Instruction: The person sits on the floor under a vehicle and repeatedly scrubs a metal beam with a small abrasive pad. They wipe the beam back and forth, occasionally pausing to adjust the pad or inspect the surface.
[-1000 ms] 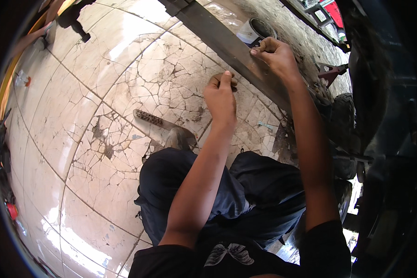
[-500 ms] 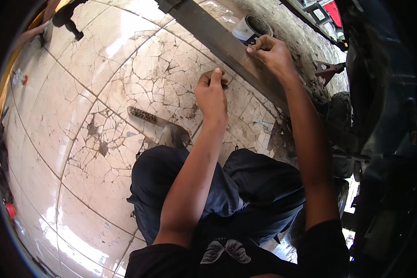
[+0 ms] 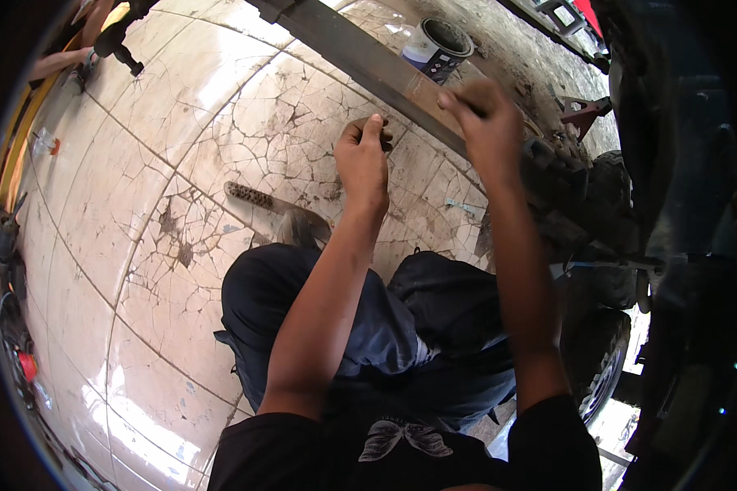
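Observation:
My left hand (image 3: pixel 362 162) is raised over the cracked tile floor with its fingers curled and the thumb against them. Something small and dark may be between those fingers, but I cannot make it out. Further right, my right hand (image 3: pixel 491 135) is smeared by motion beside a long dark metal beam (image 3: pixel 344 56), with its thumb pointing toward the beam. Its curled fingers are too blurred to show what they hold. On the floor left of my left hand lies a narrow brush (image 3: pixel 251 195) with a dark bristled patch, its other end reaching toward my shoe (image 3: pixel 301 229).
Beyond the beam stands an open paint can (image 3: pixel 440 51). A dark red metal stand (image 3: pixel 581 114) and dark vehicle parts (image 3: pixel 614 188) crowd the right side, with a wheel (image 3: pixel 602 364) lower down. Another person's arm (image 3: pixel 61 62) is at the upper left, near a black metal part (image 3: pixel 121 42).
My right hand has moved down from the far side of the beam and blurred. My left hand stays nearly where it was, still curled. The whole view has shifted slightly.

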Demonstrator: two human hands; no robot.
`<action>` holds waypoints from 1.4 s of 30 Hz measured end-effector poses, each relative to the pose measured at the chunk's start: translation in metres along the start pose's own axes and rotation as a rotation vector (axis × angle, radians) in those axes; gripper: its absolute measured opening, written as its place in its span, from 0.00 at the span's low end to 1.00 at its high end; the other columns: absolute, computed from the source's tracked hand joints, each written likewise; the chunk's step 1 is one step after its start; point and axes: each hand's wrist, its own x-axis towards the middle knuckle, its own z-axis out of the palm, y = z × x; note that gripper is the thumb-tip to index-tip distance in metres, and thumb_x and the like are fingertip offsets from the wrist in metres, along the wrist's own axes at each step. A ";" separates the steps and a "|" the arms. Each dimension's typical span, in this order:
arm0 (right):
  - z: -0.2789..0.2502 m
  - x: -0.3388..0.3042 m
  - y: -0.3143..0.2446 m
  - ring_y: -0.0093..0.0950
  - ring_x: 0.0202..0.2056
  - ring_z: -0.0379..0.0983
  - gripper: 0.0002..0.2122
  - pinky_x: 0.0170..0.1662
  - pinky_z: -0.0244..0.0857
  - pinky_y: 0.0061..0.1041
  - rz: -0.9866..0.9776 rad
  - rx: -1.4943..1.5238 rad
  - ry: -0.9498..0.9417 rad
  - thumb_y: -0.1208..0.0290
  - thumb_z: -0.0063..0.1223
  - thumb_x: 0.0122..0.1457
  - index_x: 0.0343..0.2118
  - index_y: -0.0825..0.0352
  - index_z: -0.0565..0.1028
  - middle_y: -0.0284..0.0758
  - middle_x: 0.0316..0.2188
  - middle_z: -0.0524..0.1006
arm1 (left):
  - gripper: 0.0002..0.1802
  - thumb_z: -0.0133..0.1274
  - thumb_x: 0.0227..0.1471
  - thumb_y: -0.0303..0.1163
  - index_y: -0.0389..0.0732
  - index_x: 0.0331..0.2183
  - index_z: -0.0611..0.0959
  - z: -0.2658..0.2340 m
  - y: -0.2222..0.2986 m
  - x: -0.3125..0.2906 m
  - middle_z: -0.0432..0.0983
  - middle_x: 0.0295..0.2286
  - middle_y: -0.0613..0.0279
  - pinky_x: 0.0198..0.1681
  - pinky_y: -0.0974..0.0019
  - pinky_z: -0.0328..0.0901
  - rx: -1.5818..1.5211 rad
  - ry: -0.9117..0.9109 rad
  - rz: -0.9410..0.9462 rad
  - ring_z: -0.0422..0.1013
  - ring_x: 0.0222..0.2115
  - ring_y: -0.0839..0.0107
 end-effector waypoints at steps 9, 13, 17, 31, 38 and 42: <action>-0.033 -0.145 0.104 0.18 0.30 0.75 0.11 0.34 0.68 0.21 0.596 0.401 0.140 0.69 0.71 0.60 0.40 0.69 0.81 0.29 0.31 0.82 | 0.21 0.62 0.62 0.41 0.32 0.45 0.86 0.005 -0.036 -0.033 0.82 0.34 0.60 0.41 0.70 0.67 0.495 -0.510 -0.143 0.75 0.34 0.74; -0.010 -0.133 0.090 0.19 0.33 0.76 0.14 0.35 0.68 0.22 0.632 0.737 0.170 0.69 0.68 0.64 0.47 0.70 0.78 0.31 0.34 0.81 | 0.21 0.64 0.61 0.38 0.30 0.48 0.86 -0.003 -0.044 -0.037 0.84 0.38 0.58 0.43 0.69 0.70 0.575 -0.564 -0.079 0.77 0.38 0.73; -0.004 -0.142 0.093 0.18 0.33 0.76 0.15 0.34 0.67 0.19 0.638 0.920 0.141 0.69 0.67 0.64 0.48 0.71 0.78 0.32 0.35 0.82 | 0.17 0.65 0.60 0.32 0.30 0.46 0.87 -0.011 -0.048 -0.048 0.86 0.37 0.56 0.42 0.69 0.73 0.445 -0.543 -0.099 0.80 0.36 0.72; -0.006 -0.148 0.092 0.21 0.38 0.78 0.14 0.45 0.71 0.20 0.720 1.108 0.137 0.64 0.65 0.66 0.44 0.71 0.81 0.33 0.36 0.82 | 0.19 0.67 0.56 0.25 0.31 0.49 0.84 -0.011 -0.056 -0.058 0.83 0.46 0.54 0.57 0.62 0.71 0.175 -0.591 -0.266 0.79 0.48 0.63; -0.002 -0.148 0.084 0.19 0.39 0.78 0.19 0.41 0.69 0.20 0.501 0.762 0.147 0.54 0.56 0.71 0.49 0.68 0.82 0.33 0.39 0.83 | 0.12 0.61 0.60 0.22 0.31 0.46 0.82 -0.011 -0.052 -0.053 0.83 0.43 0.52 0.48 0.61 0.76 0.106 -0.567 -0.222 0.81 0.42 0.62; 0.007 -0.147 0.108 0.22 0.34 0.78 0.27 0.37 0.68 0.22 0.502 0.621 0.193 0.44 0.47 0.72 0.52 0.66 0.81 0.33 0.38 0.82 | 0.07 0.56 0.62 0.20 0.33 0.43 0.79 -0.004 -0.048 -0.050 0.83 0.39 0.53 0.38 0.63 0.76 0.176 -0.527 -0.057 0.81 0.35 0.65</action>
